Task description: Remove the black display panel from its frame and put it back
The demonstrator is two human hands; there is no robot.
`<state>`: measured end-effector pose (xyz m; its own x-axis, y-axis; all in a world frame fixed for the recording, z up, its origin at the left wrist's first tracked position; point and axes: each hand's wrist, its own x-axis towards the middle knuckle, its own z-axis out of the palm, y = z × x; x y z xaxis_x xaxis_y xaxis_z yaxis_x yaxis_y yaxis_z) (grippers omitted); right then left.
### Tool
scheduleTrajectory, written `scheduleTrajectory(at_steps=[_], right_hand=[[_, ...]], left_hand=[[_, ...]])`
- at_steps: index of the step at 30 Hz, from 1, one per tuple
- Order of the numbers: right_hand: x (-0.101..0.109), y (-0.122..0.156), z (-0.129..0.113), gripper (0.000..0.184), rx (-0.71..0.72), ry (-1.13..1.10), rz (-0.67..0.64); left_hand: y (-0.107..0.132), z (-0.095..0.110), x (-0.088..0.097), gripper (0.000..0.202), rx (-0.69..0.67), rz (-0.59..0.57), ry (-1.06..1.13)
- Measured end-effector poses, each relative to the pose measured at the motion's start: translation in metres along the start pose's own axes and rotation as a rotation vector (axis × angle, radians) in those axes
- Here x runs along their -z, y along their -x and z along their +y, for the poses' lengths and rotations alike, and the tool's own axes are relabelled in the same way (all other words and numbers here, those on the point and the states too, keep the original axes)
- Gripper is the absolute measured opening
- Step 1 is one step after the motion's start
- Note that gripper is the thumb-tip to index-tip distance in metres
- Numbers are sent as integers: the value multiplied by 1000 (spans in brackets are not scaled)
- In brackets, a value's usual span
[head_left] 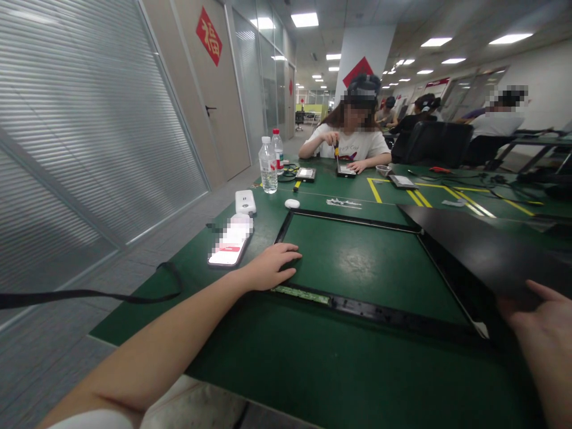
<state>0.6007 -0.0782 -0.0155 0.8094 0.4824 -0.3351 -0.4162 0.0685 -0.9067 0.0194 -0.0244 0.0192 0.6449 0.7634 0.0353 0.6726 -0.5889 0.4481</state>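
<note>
A black rectangular frame [384, 312], like a monitor bezel, lies flat with the tabletop showing through its middle. My left hand [273, 267] rests on its left side near the front corner, fingers stretched out and pointing inward. Along the frame's front bar runs a green circuit-board strip [306, 295]. At the right, a thin black panel [482, 247] tilts up beside the frame. My right hand [543, 322] grips the panel's near edge, thumb over the top; the other fingers are mostly hidden or blurred. A small white piece [481, 329] sits at the frame's near right corner.
Left of the frame are a lit phone [230, 241], a white power bank [245, 202] and a white earbud case [292, 204]. Two bottles [268, 167] stand behind. Across the green table [313, 363], a person [353, 140] works a screwdriver [336, 152] on a hard drive [346, 170].
</note>
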Motion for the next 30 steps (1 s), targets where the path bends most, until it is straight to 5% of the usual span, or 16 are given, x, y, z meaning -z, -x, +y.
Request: scheduleTrajectory(at_steps=[10, 17, 23, 30], right_hand=[[-4, 35, -3, 30, 303, 50, -46], [-13, 58, -17, 56, 233, 129, -93], [-18, 87, -28, 51, 231, 182, -229], [-20, 82, -23, 75, 94, 195, -290]], left_hand=[[1, -4, -1, 42, -21, 74, 139], [-3, -8, -3, 40, -3, 245, 292], [-6, -7, -5, 58, 183, 371, 901], [-8, -6, -3, 61, 196, 362, 1399]])
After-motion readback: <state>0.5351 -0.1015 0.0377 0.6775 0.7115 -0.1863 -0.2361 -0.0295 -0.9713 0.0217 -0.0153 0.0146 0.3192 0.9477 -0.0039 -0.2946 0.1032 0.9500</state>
